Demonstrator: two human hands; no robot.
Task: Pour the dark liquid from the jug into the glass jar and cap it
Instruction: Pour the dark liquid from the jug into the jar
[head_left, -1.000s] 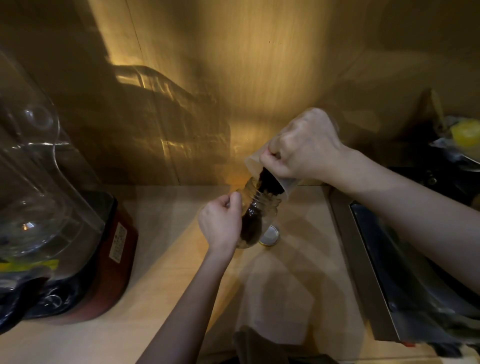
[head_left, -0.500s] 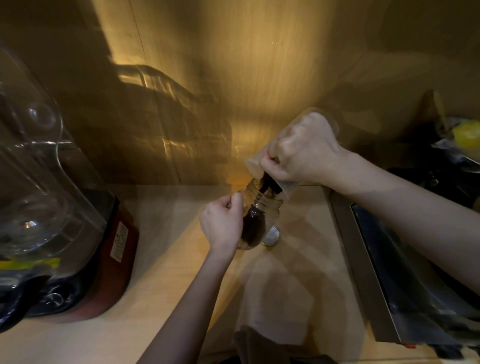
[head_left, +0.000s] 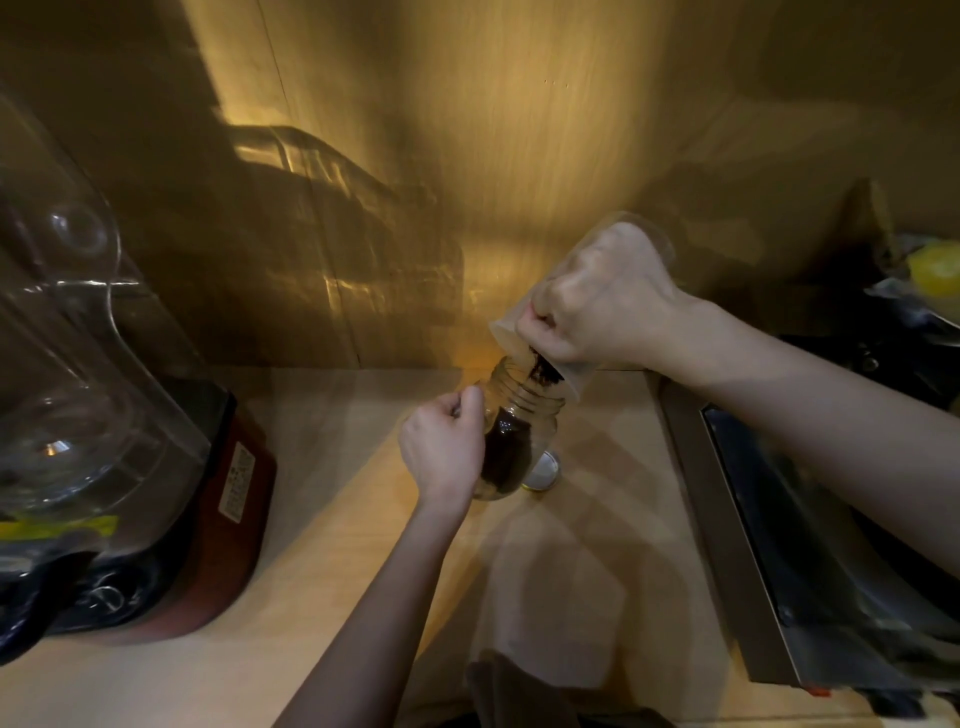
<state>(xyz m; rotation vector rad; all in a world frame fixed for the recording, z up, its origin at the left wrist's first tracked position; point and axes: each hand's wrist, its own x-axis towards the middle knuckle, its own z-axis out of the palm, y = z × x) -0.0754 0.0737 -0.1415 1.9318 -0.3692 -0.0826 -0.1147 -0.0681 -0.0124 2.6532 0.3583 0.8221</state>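
A clear glass jar (head_left: 522, 441) stands on the wooden counter (head_left: 337, 545), tilted slightly, about half full of dark liquid. My left hand (head_left: 441, 452) grips its left side. My right hand (head_left: 597, 306) holds a translucent plastic jug (head_left: 571, 374) tipped steeply, mouth down, over the jar's opening. A little dark liquid (head_left: 537, 371) hangs at the jug's lip, right above the jar mouth. The jar's metal lid (head_left: 543, 470) lies flat on the counter just right of the jar.
A blender with a red base (head_left: 228, 514) and a clear cover (head_left: 62, 332) stands at the left. A steel sink (head_left: 753, 545) runs along the right. A yellow object (head_left: 935, 267) sits at the far right. Dark cloth (head_left: 509, 691) lies at the near edge.
The jug has tipped further up and the dark liquid at its lip has shrunk. The liquid level in the jar has risen. My left hand has stayed on the jar.
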